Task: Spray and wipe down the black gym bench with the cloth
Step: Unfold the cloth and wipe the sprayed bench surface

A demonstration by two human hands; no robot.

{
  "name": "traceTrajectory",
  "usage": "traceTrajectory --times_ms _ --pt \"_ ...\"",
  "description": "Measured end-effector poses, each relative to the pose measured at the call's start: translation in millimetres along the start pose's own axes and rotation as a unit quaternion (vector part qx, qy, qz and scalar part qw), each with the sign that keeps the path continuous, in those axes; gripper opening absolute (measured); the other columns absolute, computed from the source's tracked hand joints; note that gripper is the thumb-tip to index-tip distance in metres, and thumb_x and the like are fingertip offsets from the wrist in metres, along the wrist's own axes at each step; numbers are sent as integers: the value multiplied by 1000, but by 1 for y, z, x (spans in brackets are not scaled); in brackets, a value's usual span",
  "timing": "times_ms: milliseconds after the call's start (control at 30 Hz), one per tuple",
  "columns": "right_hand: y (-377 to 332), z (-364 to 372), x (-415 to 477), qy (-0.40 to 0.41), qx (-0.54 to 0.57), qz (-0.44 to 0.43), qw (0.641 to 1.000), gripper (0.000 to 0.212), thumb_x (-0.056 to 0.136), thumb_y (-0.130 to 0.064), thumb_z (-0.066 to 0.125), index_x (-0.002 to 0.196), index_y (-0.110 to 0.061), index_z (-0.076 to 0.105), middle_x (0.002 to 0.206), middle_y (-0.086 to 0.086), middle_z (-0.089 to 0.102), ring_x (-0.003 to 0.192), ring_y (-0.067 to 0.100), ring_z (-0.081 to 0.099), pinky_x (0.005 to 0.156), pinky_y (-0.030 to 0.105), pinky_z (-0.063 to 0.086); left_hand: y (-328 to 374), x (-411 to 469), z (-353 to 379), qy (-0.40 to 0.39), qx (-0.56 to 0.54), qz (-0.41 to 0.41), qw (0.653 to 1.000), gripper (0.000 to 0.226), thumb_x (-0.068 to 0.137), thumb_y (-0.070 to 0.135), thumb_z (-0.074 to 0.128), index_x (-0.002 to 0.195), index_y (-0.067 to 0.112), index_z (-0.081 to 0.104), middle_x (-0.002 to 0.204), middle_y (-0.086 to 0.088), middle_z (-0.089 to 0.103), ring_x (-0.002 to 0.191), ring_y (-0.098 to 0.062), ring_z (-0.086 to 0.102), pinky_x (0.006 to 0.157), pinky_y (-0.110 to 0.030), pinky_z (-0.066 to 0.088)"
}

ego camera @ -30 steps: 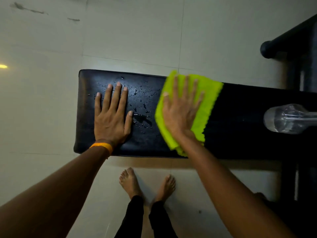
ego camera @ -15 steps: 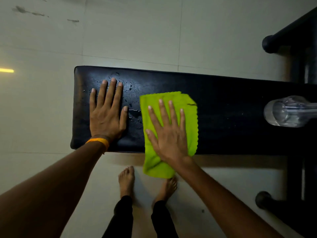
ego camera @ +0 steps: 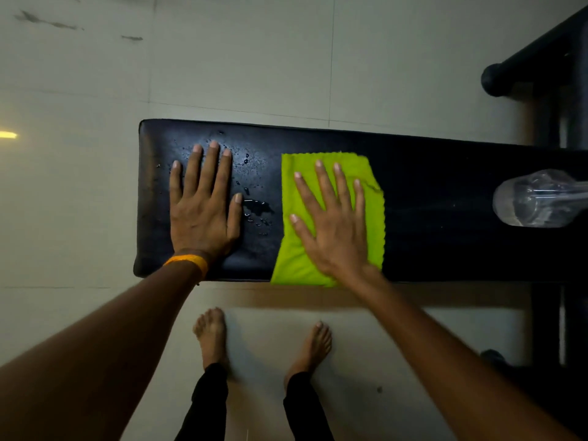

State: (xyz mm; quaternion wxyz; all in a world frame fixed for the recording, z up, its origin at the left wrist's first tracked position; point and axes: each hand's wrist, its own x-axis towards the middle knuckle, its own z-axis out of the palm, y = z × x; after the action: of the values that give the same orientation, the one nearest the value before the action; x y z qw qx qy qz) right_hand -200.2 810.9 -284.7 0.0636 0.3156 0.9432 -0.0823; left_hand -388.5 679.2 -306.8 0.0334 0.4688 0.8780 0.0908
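1. Tiled floor (ego camera: 241, 68), pale, lies under and around everything; a few dark scuffs on it far beyond the left hand.
2. Black gym bench (ego camera: 445, 205) runs crosswise under both hands. Its padded end sits just past the left hand; the rest stretches away past the right hand toward a dark metal frame (ego camera: 547, 100).
3. Person stands at the near long edge of the bench, bare feet (ego camera: 211, 332) on the tiles below the hands, black trouser legs showing.
4. Both forearms reach out over the near edge, well apart from each other.
5. Green cloth (ego camera: 299, 265), bright, lies flat on the bench top beneath the right hand. Its near edge hangs slightly over the bench's near side; scalloped edge shows beyond the little finger.
6. Right hand (ego camera: 334, 230) lies palm-down on the cloth, fingers spread wide and flat, pressing it to the pad, not gripping.
7. Left hand (ego camera: 203, 211) lies palm-down on bare padding near the bench end, fingers straight and mostly together, thumb out. It holds nothing.
8. Clear plastic bottle (ego camera: 534, 198) rests on the bench well beyond the right hand, partly cut off by the view.
9. Orange wristband (ego camera: 187, 262) circles the left wrist.
10. Water droplets (ego camera: 254, 205) and a small puddle sit between the two hands, just beside the left thumb.
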Motion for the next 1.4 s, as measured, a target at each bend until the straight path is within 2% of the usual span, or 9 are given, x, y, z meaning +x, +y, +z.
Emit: traceTrajectory --times_ms 67,200,400,567,800,967,1133,1300,1400 --pt "33 -4 32 22 -10 1 1000 61 102 -58 27 159 -36 19 169 2 13 156 28 7 124 56 9 0 2 1 0 2 2 1000 67 101 42 30 161 15 20 169 -10 16 157 -29 11 126 -53 7" --pt "10 0 78 79 12 216 973 62 100 -57 25 158 -34 26 166 5 25 154 34 17 123 60 11 -2 -1 2 0 1 3 1000 67 101 41 33 161 15 20 169 -9 16 157 -30 11 126 -54 8" --pt "15 -13 82 -10 -11 -73 997 61 101 -59 28 158 -38 21 168 1 19 155 28 14 124 54 10 -3 0 2 8 -7 5 1000 66 100 41 33 160 14 24 168 -10 19 156 -30 14 125 -55 10" --pt "10 -8 52 45 0 132 990 61 102 -57 25 159 -34 22 168 5 17 156 31 10 125 56 8 -3 0 2 -2 -5 5 1000 68 100 42 31 160 14 21 168 -10 17 156 -30 12 126 -54 7" --pt "20 1 -5 -19 -25 -37 999 63 100 -60 30 158 -39 19 169 2 10 157 30 5 123 58 12 -3 2 0 -5 -8 6 1000 67 100 42 32 160 14 23 168 -10 18 156 -30 13 126 -53 7" --pt "-12 4 1 42 -4 203 978 64 101 -57 29 160 -33 17 169 5 10 156 33 5 124 59 8 -8 1 1 -6 -7 8 1000 67 100 42 32 160 14 22 168 -10 16 156 -30 12 126 -52 5" --pt "-16 -3 26 -21 -23 -73 997 62 102 -56 29 159 -38 13 170 1 5 157 30 1 123 58 8 -5 2 1 -3 -10 7 1000 67 101 42 31 160 14 23 168 -10 17 156 -30 12 126 -52 6" --pt "-16 -2 70 51 14 131 990 59 103 -54 25 159 -35 19 169 2 13 157 29 6 124 57 7 -8 -1 4 -2 -7 9 1000 66 101 42 32 160 14 23 168 -10 18 156 -30 12 126 -53 6" --pt "-59 3 52 28 21 77 996 61 103 -55 24 160 -35 15 170 2 6 157 29 0 124 58 3 -8 -1 4 0 -16 8 1000 66 100 40 33 160 14 23 169 -10 17 157 -29 11 126 -52 5"
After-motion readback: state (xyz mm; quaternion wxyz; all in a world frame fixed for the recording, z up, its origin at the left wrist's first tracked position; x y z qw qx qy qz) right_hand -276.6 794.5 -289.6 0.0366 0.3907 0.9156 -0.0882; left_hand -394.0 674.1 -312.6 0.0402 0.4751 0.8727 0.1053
